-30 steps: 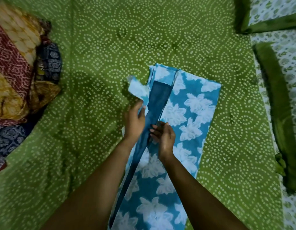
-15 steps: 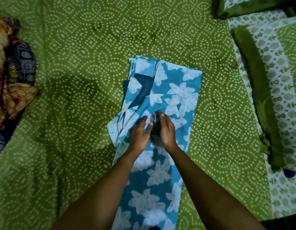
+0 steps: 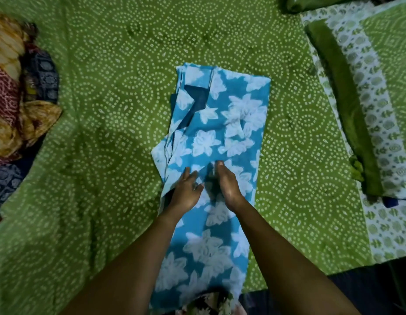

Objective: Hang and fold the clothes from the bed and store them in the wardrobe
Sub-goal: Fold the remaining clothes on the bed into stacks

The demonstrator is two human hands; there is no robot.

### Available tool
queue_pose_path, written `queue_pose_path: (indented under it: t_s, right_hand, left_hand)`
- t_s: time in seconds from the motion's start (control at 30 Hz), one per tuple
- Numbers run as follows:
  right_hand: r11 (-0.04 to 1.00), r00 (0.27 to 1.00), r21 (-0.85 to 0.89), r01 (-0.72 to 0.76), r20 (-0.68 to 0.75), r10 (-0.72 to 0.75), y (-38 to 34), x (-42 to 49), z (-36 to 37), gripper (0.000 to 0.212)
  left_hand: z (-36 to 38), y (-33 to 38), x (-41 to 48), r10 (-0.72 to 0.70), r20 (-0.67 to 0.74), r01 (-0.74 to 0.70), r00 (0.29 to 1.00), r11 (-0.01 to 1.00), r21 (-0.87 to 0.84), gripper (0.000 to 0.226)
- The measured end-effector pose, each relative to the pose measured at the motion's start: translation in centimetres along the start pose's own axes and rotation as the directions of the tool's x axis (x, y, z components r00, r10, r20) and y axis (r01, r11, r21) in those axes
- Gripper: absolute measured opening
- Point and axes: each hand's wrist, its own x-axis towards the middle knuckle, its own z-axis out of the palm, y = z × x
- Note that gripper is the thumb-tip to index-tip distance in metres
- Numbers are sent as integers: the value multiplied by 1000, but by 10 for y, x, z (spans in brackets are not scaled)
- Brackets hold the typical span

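A blue garment with white flowers (image 3: 222,123) lies folded lengthwise on the green dotted bedsheet (image 3: 120,64), running from mid-bed down to the near edge. A darker blue inner flap shows near its top left. My left hand (image 3: 186,189) lies flat on the garment's left side, fingers straight and spread. My right hand (image 3: 224,183) presses beside it with straight fingers, edge-on to the camera. Both hands are close together at the garment's middle.
A heap of patterned clothes (image 3: 18,105) in yellow, maroon and navy lies at the left edge. Green-and-white pillows (image 3: 365,96) lie at the right. The bed's near edge drops to dark floor at the bottom right.
The left hand let go of the lifted side strip, which now lies folded onto the garment. Both hands moved down to its middle and press flat there.
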Motion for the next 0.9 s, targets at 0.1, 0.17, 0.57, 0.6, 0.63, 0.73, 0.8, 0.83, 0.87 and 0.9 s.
queue_pose_path:
  t_s: [0.1, 0.17, 0.57, 0.6, 0.63, 0.73, 0.8, 0.83, 0.87, 0.9]
  right_hand:
    - [999, 1000, -36, 24, -17, -25, 35, -35, -4, 56]
    - [992, 999, -112, 51, -13, -53, 62, -64, -6, 51]
    - [778, 904, -615, 124, -253, -344, 192, -193, -18, 58]
    - [812, 886, -577, 86, -328, -327, 196, -192, -17, 61]
    - [869, 881, -491, 60, -383, -278, 202, -190, -18, 65]
    - [988, 911, -154, -3, -407, -61, 208, -178, -27, 69]
    - [998, 938, 34, -46, -342, 55, 209, -172, -37, 56]
    - [990, 952, 124, -70, -289, 103, 208, -172, -41, 47]
    - [979, 961, 179, -95, -240, 137, 207, -173, -44, 39]
    - [974, 966, 192, -117, -204, 157, 205, -176, -46, 33]
  left_hand:
    - [15, -29, -34, -17, 8, 17, 1000, 1000, -22, 54]
    - [25, -53, -60, -26, 8, 25, 1000, 995, 94, 54]
    - [58, -165, -176, -109, -371, 163, 922, 980, 116, 61]
    - [59, -170, -179, -155, -366, 179, 918, 983, 32, 66]
    - [62, -176, -181, -172, -355, 147, 919, 985, -95, 67]
    - [65, -176, -190, -185, -276, 86, 943, 939, -333, 46]
    - [67, -178, -192, -179, -203, 72, 963, 893, -445, 35]
    - [66, -179, -192, -195, -158, 88, 968, 854, -513, 34]
    - [65, -180, -193, -210, -118, 112, 970, 828, -550, 35]
    - [65, -183, -193, -221, -80, 135, 972, 804, -580, 37]
